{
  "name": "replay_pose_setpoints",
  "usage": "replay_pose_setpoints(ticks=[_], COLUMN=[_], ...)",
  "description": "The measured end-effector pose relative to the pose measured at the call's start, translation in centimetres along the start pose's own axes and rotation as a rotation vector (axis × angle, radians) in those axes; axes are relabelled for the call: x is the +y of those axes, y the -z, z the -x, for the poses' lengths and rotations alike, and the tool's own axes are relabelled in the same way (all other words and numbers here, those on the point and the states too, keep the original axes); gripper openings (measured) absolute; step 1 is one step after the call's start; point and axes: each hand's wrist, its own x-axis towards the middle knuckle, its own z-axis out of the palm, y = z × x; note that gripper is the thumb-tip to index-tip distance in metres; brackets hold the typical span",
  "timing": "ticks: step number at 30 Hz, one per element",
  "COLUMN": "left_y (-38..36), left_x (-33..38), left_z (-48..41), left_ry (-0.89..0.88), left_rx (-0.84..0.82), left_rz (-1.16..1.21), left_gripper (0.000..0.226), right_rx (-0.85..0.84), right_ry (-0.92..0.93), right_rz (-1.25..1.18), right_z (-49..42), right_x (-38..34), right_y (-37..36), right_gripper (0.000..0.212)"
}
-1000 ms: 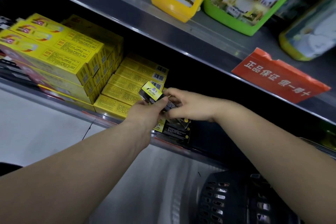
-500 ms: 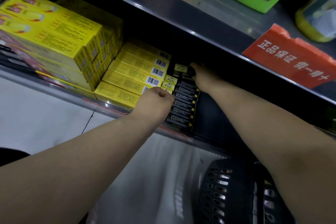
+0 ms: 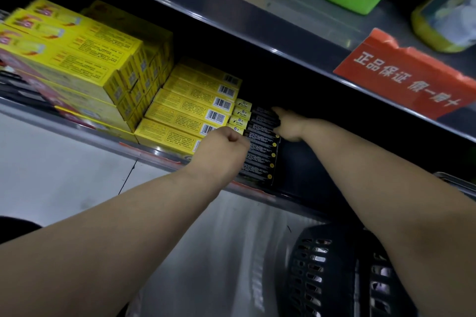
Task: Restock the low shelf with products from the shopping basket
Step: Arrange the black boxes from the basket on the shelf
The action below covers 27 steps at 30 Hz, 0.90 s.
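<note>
Dim, cool cast. Recess of the low shelf [image 3: 144,153] is near-black, zero detail; fingers of the right hand [image 3: 288,127] vanish into it. Soft sheen on the upper shelf [image 3: 309,8]. Far left the yellow boxes [image 3: 77,54] smear, print unreadable; barcodes [image 3: 222,104] mid-frame sharper. Shelf lines bow from wide-angle. Bottom right the basket [image 3: 322,265] is dark, soft.

Single head cam, wide-angle, looks fwd & down at low shelf [image 3: 103,136], close in; basket [image 3: 322,265] btm right
</note>
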Motion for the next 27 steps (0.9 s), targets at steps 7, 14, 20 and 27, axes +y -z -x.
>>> replay_pose_setpoints(ticks=[7,14,20,27], left_y=[-3.0,-7.2,-11.4,-17.4], left_x=[2.5,4.6,5.3,3.9], left_z=[3.2,9.0,14.3,17.6], left_ry=[-0.243,-0.566,-0.775,-0.841], left_rx=[-0.089,-0.347,-0.513,-0.663], left_rz=[-0.107,-0.275,-0.440,-0.621], left_gripper=[0.011,0.007,0.007,0.006], right_rx=[-0.040,0.158,0.245,0.163], right_ry=[0.027,0.246,0.192,-0.147], right_rz=[-0.090,-0.418,-0.559,-0.639], right_z=[8.4,23.9,33.8,37.6], right_x=[0.4,4.8,11.6,22.2], right_y=[5.4,7.2,4.0,-2.9], right_gripper=[0.041,0.026,0.029,0.017])
